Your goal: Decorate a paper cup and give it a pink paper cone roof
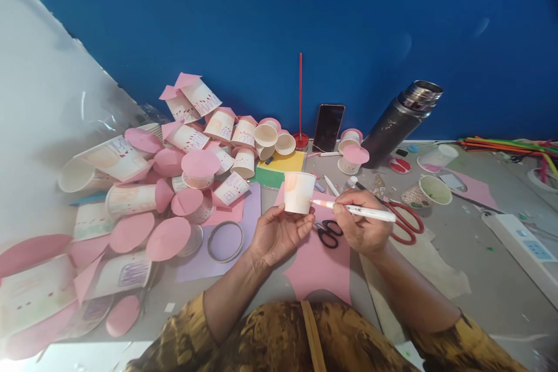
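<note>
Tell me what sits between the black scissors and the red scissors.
The head view shows the right hand between the black scissors and red scissors, gripping a white pen whose tip meets the paper cup in the left hand.

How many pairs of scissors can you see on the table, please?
2. The black-handled scissors lie on the pink paper left of the right hand; the red-handled scissors lie right of it. More may be hidden under the pile of cups.

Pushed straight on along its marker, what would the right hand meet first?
The paper cup in the left hand; the marker in the right hand seems to be at its side, contact unclear.
</note>
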Tool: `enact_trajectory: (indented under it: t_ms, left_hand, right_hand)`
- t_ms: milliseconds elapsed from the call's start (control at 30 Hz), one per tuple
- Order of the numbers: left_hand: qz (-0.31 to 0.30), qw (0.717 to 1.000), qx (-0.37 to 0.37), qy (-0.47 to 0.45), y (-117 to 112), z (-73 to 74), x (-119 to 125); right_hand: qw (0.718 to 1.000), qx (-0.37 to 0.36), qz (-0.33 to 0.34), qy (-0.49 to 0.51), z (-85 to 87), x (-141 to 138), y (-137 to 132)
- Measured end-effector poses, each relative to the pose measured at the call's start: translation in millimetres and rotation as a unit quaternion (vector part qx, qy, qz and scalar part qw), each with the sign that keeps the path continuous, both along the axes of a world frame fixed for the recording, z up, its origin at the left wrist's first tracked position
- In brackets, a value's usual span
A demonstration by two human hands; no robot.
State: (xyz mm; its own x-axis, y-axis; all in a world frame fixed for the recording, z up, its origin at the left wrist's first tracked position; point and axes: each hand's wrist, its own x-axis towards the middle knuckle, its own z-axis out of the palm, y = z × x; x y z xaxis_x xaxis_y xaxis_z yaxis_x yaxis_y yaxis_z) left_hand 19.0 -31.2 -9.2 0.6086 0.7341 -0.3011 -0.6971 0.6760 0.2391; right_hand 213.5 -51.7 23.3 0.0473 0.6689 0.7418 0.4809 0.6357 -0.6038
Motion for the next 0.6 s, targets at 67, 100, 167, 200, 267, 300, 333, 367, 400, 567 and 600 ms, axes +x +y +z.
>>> enact_trajectory:
  t_ms: [67, 100, 167, 200, 267, 300, 333, 367, 400, 567, 600]
  left_hand:
    - [-0.004, 1.000, -0.002, -0.002, -0.5, -0.7, 0.6]
    - [-0.006, 1.000, -0.003, -0.002, -0.9, -1.2, 0.8]
    - [-0.009, 1.000, -0.002, -0.001, -1.5, -2.2, 1.1]
    - [-0.011, 1.000, 0.001, 0.000, -1.6, -2.7, 1.2]
    - [-0.012, 1.000, 0.009, 0.002, -1.7, -3.4, 1.4]
    - [-0.012, 1.000, 0.013, 0.002, -1.6, -3.7, 1.5]
    - [-0.011, 1.000, 0.017, 0.003, -1.4, -3.9, 1.7]
    - [-0.009, 1.000, 0.020, 0.003, -1.2, -4.2, 1.8]
    - [-0.007, 1.000, 0.022, 0.004, -1.0, -4.4, 2.0]
    - [0.005, 1.000, 0.022, 0.006, -0.2, -4.8, 2.5]
    - [0.007, 1.000, 0.021, 0.007, -0.2, -4.8, 2.6]
  right_hand:
    - [1.000, 0.001, 0.005, 0.016, -0.7, -0.8, -0.3]
    - [1.000, 0.002, 0.006, 0.015, 0.1, -1.7, -0.5]
    - [1.000, 0.003, 0.004, -0.003, 3.7, -3.7, -0.6]
    - [1.000, 0.005, 0.002, -0.014, 5.9, -4.6, -0.4]
    - [0.999, 0.009, 0.001, -0.031, 10.1, -5.8, 0.0]
    - [0.999, 0.009, 0.003, -0.036, 11.5, -6.1, 0.2]
    - [0.999, 0.010, 0.006, -0.038, 12.5, -6.3, 0.4]
    - [0.999, 0.009, 0.012, -0.038, 13.0, -6.5, 0.4]
    - [0.999, 0.007, 0.017, -0.039, 13.0, -6.6, 0.2]
    - [0.998, -0.010, 0.032, -0.051, 10.4, -7.1, -1.3]
    - [0.998, -0.010, 0.032, -0.053, 10.0, -7.1, -1.5]
